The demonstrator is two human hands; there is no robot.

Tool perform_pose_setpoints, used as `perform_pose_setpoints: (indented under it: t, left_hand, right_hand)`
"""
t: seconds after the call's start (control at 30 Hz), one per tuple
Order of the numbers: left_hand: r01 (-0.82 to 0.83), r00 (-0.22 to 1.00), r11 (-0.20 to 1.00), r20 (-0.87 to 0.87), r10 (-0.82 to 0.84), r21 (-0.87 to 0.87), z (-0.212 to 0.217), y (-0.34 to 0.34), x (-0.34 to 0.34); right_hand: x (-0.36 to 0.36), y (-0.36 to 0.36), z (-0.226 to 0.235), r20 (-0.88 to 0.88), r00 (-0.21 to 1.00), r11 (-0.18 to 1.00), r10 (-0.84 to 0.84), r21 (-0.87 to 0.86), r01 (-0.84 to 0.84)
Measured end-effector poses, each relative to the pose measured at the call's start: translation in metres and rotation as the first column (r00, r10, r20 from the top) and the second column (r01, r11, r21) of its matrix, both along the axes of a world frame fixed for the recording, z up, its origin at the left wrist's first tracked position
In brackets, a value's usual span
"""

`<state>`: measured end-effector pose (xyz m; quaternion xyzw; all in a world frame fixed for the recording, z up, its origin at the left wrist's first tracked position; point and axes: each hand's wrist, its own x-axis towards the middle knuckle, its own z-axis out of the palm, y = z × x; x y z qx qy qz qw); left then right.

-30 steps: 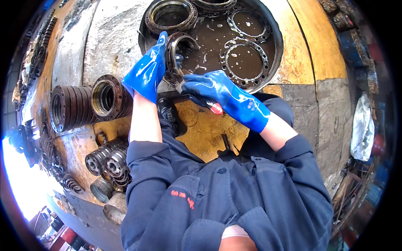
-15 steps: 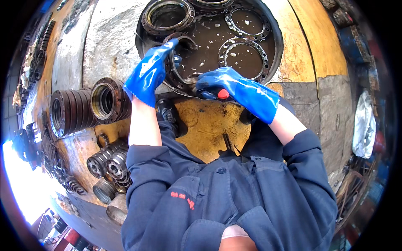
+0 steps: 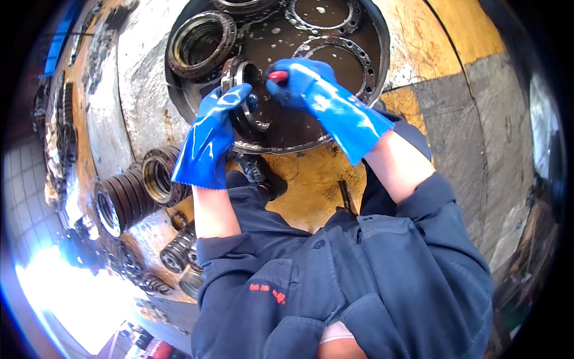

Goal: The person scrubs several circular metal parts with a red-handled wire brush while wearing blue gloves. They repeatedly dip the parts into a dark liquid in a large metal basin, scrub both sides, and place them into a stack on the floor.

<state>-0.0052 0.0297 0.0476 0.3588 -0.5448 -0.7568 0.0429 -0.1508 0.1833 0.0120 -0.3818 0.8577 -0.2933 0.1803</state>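
Observation:
My left hand (image 3: 210, 131), in a blue rubber glove, grips the near-left side of a dark, wet metal ring (image 3: 244, 128). This ring stands tilted on edge in a round basin (image 3: 281, 148) of murky brown liquid. My right hand (image 3: 308, 84), gloved the same way, is closed around a tool with a red handle (image 3: 278, 76). It is just right of the ring's opening; the tool's working end is hidden. Beside them in the basin are a thick flanged ring (image 3: 179, 63) on the left and a flat ring with bolt holes (image 3: 369, 70) on the right.
Further back in the basin lie another flat holed ring (image 3: 353, 22) and a thick ring (image 3: 251, 7). Left of my forearm are a row of flanged rings (image 3: 122, 197) and smaller cylindrical parts (image 3: 175, 251). My dark shoe (image 3: 254, 170) is close to the basin's near edge.
My right hand has lifted away from the ring's near edge and moved farther over the basin. The ring has turned more edge-on in my left hand. The whole view has shifted and turned slightly.

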Motion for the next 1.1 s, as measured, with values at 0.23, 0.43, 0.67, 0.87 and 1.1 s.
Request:
perform_pose_setpoints:
  t: [0.23,0.43,0.67,0.87,1.1]
  left_hand:
    - [0.055,0.998,0.938,-0.023,-0.067,-0.342,0.009,0.042,-0.004]
    - [0.091,0.995,0.950,-0.008,-0.098,-0.300,0.016,0.055,-0.004]
    - [0.140,0.987,0.921,0.128,-0.100,-0.364,0.067,0.079,-0.006]
    - [0.217,0.967,0.891,0.211,-0.141,-0.399,0.077,0.086,-0.001]
    - [0.204,0.979,0.869,0.098,-0.179,-0.450,0.064,0.098,0.004]
  right_hand:
    - [-0.003,-0.017,0.017,0.142,0.987,0.959,0.077,0.262,-0.112]
    - [-0.006,0.005,0.043,0.374,0.918,0.969,0.129,0.151,-0.197]
    - [0.000,0.027,0.042,0.210,0.950,0.968,0.231,-0.143,-0.204]
    - [0.004,0.041,0.035,0.233,0.931,0.938,0.281,-0.274,-0.215]
    - [0.000,0.063,0.058,0.259,0.910,0.940,0.323,-0.197,-0.278]
